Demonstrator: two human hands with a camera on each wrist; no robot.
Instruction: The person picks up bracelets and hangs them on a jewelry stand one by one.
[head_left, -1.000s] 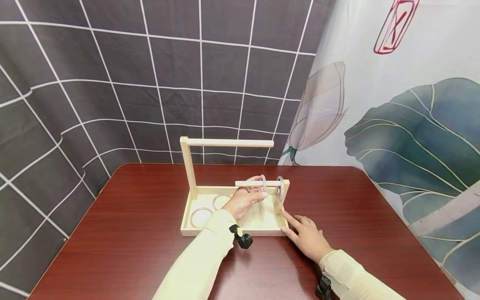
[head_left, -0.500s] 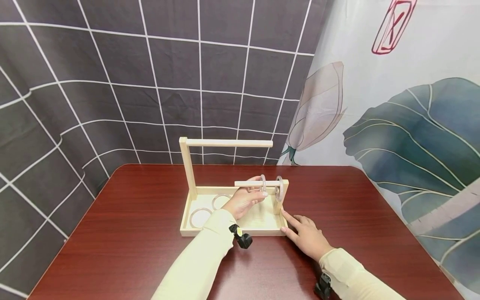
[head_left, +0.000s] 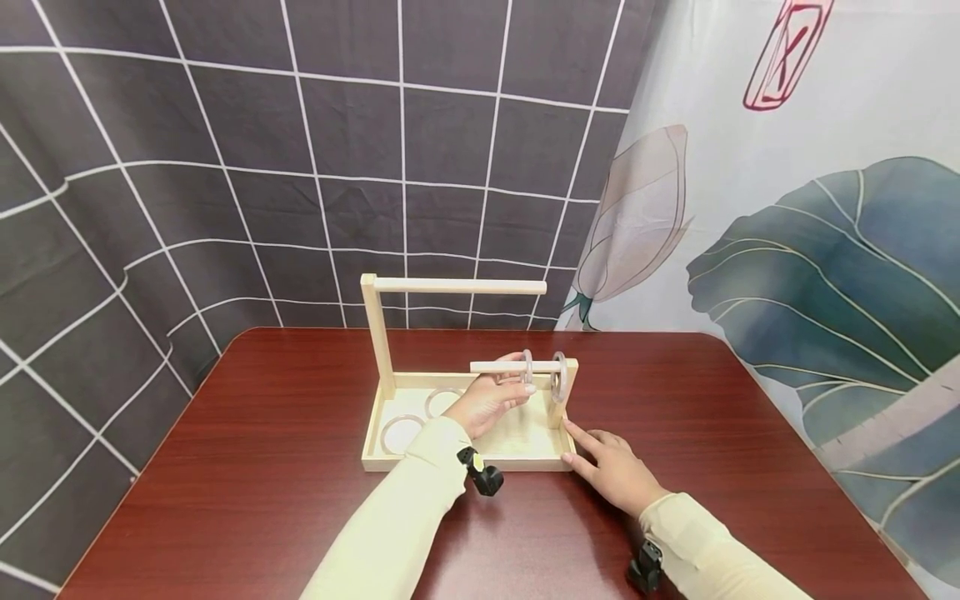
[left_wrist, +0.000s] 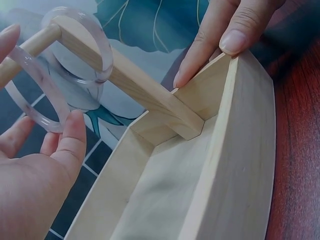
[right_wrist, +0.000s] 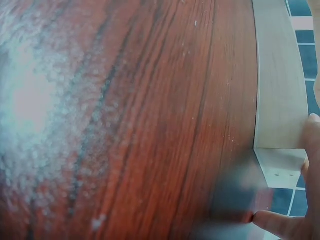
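My left hand (head_left: 487,404) pinches a translucent, pale pinkish bangle (left_wrist: 56,100) between its fingertips. That bangle encircles the lower wooden bar (head_left: 497,367) of a small display stand. A second bangle (left_wrist: 106,50) hangs on the same bar, right by the post (left_wrist: 150,90). My right hand (head_left: 617,475) rests at the right end of the stand's tray (head_left: 465,465), its fingers extended and touching the rim near the front corner. Two more bangles lie flat in the tray's left half: one in front (head_left: 402,417) and one farther back (head_left: 431,400), partly hidden by my left hand.
A taller post (head_left: 377,337) at the tray's left end carries a higher bar (head_left: 461,286), which reaches right above the lower one. The stand stands on a reddish-brown table (head_left: 262,433). Behind it hang a dark checked curtain (head_left: 337,208) and a flowered one (head_left: 720,317).
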